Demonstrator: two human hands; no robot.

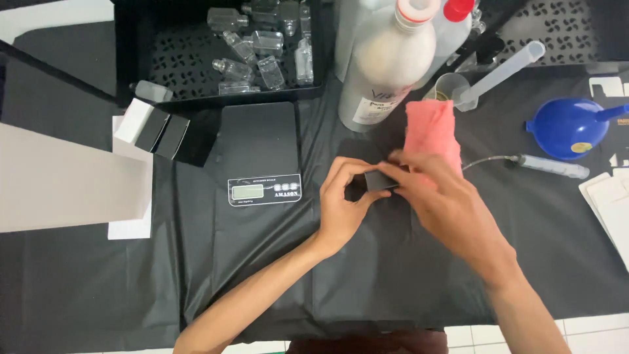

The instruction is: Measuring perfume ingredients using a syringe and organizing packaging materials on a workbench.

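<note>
Both hands meet over the black table cover, just right of a digital scale [262,157]. My left hand [344,206] and my right hand [439,196] together pinch a small black box [379,180] between their fingertips. A pink cloth [430,131] lies just behind my right hand, partly under its fingers. Whether the box is closed or being folded is hidden by the fingers.
A black tray [151,65] with several small clear glass bottles sits at the back left. Large white bottles [386,65], a clear measuring cylinder [501,75], a blue funnel [570,128] and a syringe [550,167] stand at the back right. Black-and-white boxes [160,131] and white cards [609,203] lie at the sides.
</note>
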